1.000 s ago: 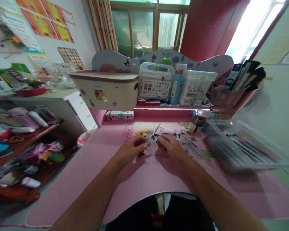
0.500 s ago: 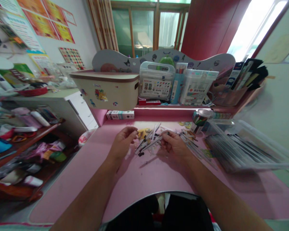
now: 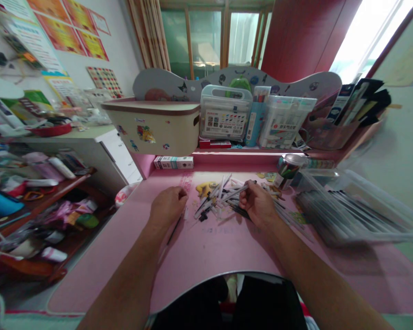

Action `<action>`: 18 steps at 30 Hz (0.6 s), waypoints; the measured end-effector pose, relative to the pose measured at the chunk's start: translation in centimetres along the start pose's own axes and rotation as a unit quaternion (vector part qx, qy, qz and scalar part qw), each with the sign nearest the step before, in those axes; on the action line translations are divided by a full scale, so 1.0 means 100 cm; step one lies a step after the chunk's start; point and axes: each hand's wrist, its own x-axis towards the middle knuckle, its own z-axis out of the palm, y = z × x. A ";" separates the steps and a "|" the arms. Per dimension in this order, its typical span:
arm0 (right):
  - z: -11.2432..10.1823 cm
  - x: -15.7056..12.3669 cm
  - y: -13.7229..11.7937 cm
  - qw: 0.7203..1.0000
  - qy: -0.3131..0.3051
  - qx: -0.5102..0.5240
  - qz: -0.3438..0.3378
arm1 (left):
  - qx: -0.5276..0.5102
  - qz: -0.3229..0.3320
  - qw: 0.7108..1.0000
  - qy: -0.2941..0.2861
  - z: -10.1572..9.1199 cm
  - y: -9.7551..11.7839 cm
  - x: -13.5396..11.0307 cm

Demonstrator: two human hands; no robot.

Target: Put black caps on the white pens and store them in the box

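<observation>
My right hand (image 3: 258, 202) pinches a slim grey-white pen (image 3: 234, 193) over a loose pile, its far end pointing left. Beneath and beside it lie several pens and pen parts (image 3: 211, 201), some with black tips or caps. Dark thin sticks (image 3: 240, 211) show just under my right fingers. My left hand (image 3: 168, 205) is closed at the left of the pile, fingertips pressed together; whatever they hold is hidden. A thin dark stick that looks like a pen refill (image 3: 174, 230) is just below that hand, and I cannot tell whether it is touched.
On the pink desk (image 3: 206, 256) a clear plastic box (image 3: 361, 206) of dark-filled sleeves stands right, beside a can (image 3: 289, 170). The shelf above carries a cream bin (image 3: 154, 130), a clear marker case (image 3: 224, 114) and pen holders. A small box (image 3: 174, 162) sits below.
My left hand has moved slightly left and closed its fingers. My right hand has shifted right and up, with the pen now plainly showing in its grip.
</observation>
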 end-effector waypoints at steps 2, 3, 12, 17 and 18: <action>0.000 0.000 0.001 1.000 -0.001 -0.006 -0.001 | 0.031 -0.005 0.998 -0.048 0.000 -0.006 0.002; 0.000 0.000 0.001 1.000 -0.001 -0.009 -0.001 | 0.040 -0.007 0.997 -0.069 0.000 -0.008 0.002; -0.002 0.001 0.002 1.000 -0.020 -0.022 0.008 | 0.015 0.008 0.995 -0.094 0.012 -0.010 0.001; 0.000 -0.001 0.001 0.999 -0.023 -0.036 0.006 | 0.009 -0.001 0.996 -0.087 0.013 -0.002 0.000; 0.000 -0.001 0.001 0.999 -0.023 -0.037 0.005 | 0.008 -0.004 0.996 -0.089 0.012 -0.001 0.000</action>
